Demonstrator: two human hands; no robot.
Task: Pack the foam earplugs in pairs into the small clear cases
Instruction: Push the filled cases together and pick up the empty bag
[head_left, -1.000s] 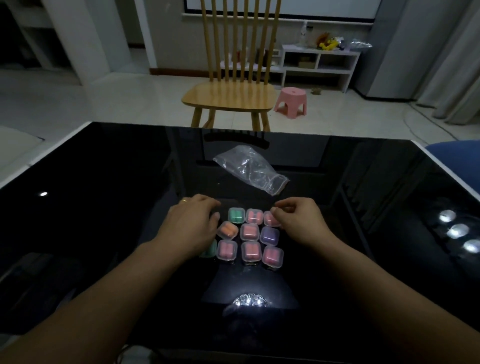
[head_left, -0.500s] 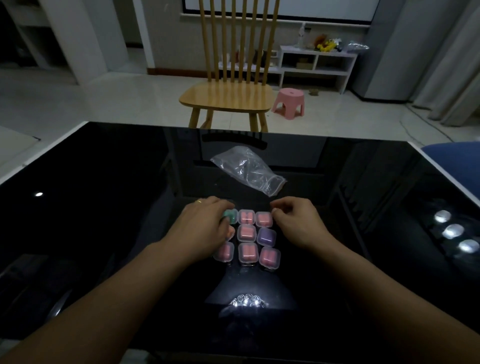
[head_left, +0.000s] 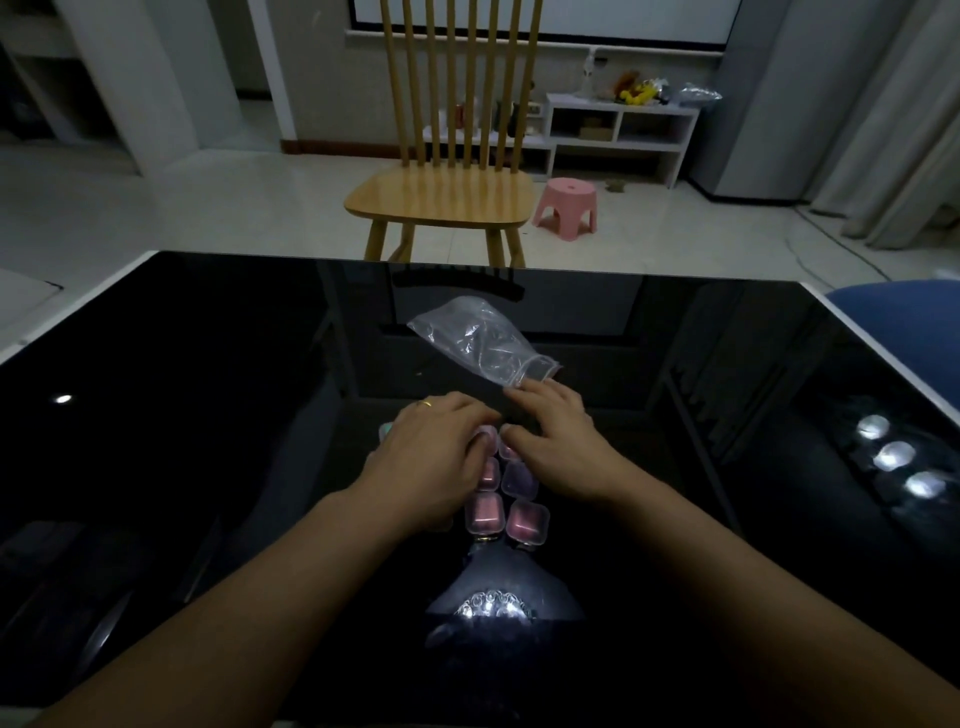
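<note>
Both hands gather filled cases at the middle of the black desk (head_left: 182, 415).

The cases (head_left: 506, 506) lie in a tight cluster, lids down, each visible one holding coloured earplugs (head_left: 484, 512); no loose earplugs show, so the packing looks nearly or fully done, though both hands hide some cases. The left hand (head_left: 431, 457) lies over the cluster's left side, fingers together and bent onto the cases; the right hand (head_left: 558, 449) rests on the far right, fingers slightly spread. An empty clear bag (head_left: 480, 340) lies just beyond. No readable writing anywhere.
</note>
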